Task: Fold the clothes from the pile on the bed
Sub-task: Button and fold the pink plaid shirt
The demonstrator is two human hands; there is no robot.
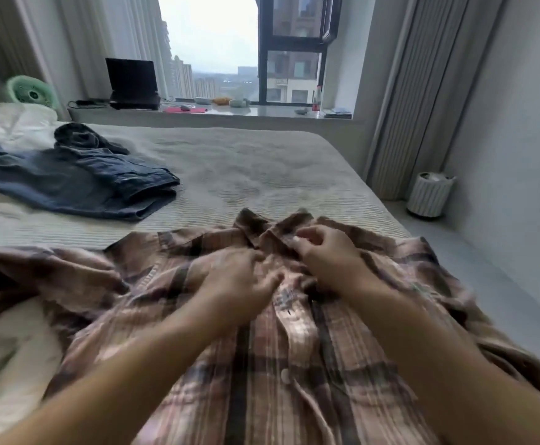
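Note:
A pink and brown plaid shirt lies spread front up on the bed, collar away from me. My left hand rests on the shirt's chest just below the collar, fingers bent and pinching the button placket. My right hand is at the collar, fingers closed on the fabric there. Both hands are blurred. A pile of blue denim clothes lies on the bed's left side, partly folded.
The bed's right edge drops to the floor, where a white ribbed bin stands by the curtain. A window sill behind the bed holds a laptop, a bottle and small items. A green fan sits at far left.

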